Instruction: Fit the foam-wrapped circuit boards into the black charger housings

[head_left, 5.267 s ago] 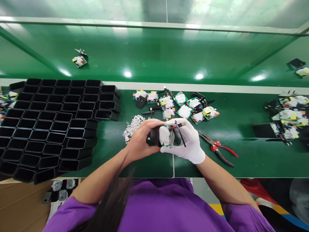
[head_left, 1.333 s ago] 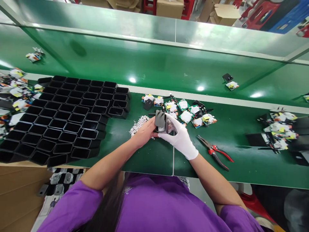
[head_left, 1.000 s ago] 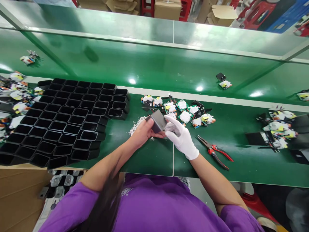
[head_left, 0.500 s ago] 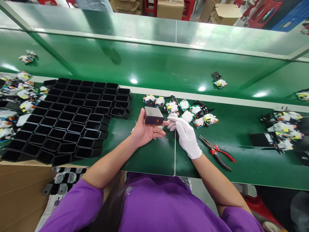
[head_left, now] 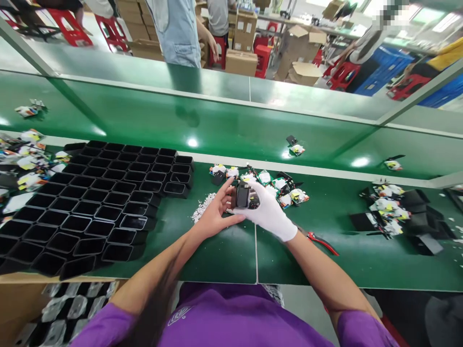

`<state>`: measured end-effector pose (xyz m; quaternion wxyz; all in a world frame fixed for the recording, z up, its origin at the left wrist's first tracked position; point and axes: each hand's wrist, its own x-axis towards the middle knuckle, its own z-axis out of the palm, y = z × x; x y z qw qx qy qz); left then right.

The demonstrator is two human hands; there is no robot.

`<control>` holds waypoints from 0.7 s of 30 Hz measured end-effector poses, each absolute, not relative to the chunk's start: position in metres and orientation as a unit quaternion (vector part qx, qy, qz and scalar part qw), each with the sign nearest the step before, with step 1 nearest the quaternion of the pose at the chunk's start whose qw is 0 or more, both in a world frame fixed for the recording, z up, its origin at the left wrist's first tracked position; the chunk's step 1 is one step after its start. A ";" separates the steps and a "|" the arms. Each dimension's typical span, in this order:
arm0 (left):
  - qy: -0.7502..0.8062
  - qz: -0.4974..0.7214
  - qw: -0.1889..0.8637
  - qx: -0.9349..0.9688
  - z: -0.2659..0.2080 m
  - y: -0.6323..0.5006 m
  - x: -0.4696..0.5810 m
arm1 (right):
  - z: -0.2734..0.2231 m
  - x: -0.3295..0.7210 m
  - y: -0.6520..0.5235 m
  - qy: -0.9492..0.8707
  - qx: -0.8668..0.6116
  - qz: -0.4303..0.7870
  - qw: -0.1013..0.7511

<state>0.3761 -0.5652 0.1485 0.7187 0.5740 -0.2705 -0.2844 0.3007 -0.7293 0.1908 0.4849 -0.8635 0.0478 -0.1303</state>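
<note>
Head camera view centres on a small dark rectangular plastic casing (head_left: 243,195), held just above the green work surface (head_left: 217,250) near the middle of the bench, between the person's two hands. Bare left hand (head_left: 216,215) is curled against the casing's left side, thumb and fingers touching it, so it is gripping the piece. Right hand in a white glove (head_left: 268,213) wraps the casing from the right and below, its fingers closed on the same piece. Just left of the hands lies a small heap of white crumbled bits (head_left: 201,208) on the green mat. Just beyond the hands sits a cluster of small circuit boards with white blobs and yellow labels (head_left: 275,183), several touching one another. Red-handled pliers (head_left: 320,241) lie on the mat beside the right wrist, partly hidden by it. To the left, a wide block of empty black rectangular plastic shells (head_left: 97,202) stands packed in rows with openings facing up. Another pile of boards and black parts (head_left: 390,212) lies well apart on the right, and a further pile (head_left: 21,159) at the far left edge. Behind the bench runs a green conveyor belt (head_left: 217,125) carrying a few lone boards. Beyond it, a person in a light blue garment (head_left: 177,29) stands among cardboard boxes and red stools.
</note>
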 end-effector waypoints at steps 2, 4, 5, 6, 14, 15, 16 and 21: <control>-0.260 -0.241 0.743 0.568 0.147 -0.566 0.382 | 0.204 0.335 -0.745 0.087 -0.866 -0.119 0.478; -0.236 -0.201 0.752 0.582 0.147 -0.567 0.388 | 0.213 0.381 -0.767 0.140 -0.889 -0.103 0.423; -0.223 -0.187 0.752 0.591 0.146 -0.567 0.391 | 0.216 0.406 -0.778 0.174 -0.905 -0.080 0.380; -0.211 -0.178 0.752 0.599 0.146 -0.567 0.394 | 0.217 0.429 -0.787 0.192 -0.911 -0.074 0.357; -0.188 -0.187 0.727 0.633 0.152 -0.566 0.401 | 0.206 0.502 -0.830 0.237 -0.936 0.017 0.258; -0.187 -0.190 0.726 0.634 0.153 -0.566 0.401 | 0.208 0.499 -0.836 0.244 -0.939 0.022 0.243; -0.189 -0.190 0.725 0.635 0.154 -0.566 0.400 | 0.210 0.494 -0.844 0.258 -0.940 0.021 0.224; -0.231 -0.147 0.689 0.671 0.154 -0.566 0.396 | 0.211 0.466 -0.882 0.388 -0.912 0.001 0.135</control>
